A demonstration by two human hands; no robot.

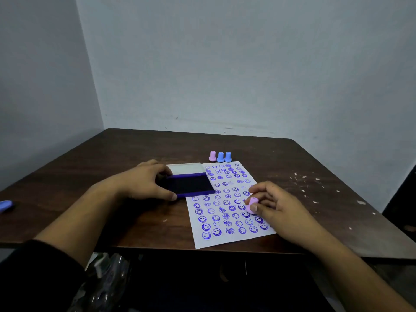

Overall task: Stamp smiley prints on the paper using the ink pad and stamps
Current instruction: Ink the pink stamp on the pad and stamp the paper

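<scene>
A white paper (227, 240) covered with several rows of purple smiley prints lies on the dark wooden table (126, 152). My right hand (273, 206) rests on the paper's right side, with a pink stamp (251, 204) pinched between thumb and fingers, tilted on its side. My left hand (144, 183) grips the left end of the open ink pad (189, 184), whose dark pad faces up and whose lid lies flat behind it. The pad's right end overlaps the paper's left edge.
One pink stamp (212, 155) and two blue stamps (220, 157) (228, 156) stand in a row just beyond the paper. A light purple object (5, 205) lies at the table's left edge. White flecks (304, 183) dot the right side. Walls close in behind and to the left.
</scene>
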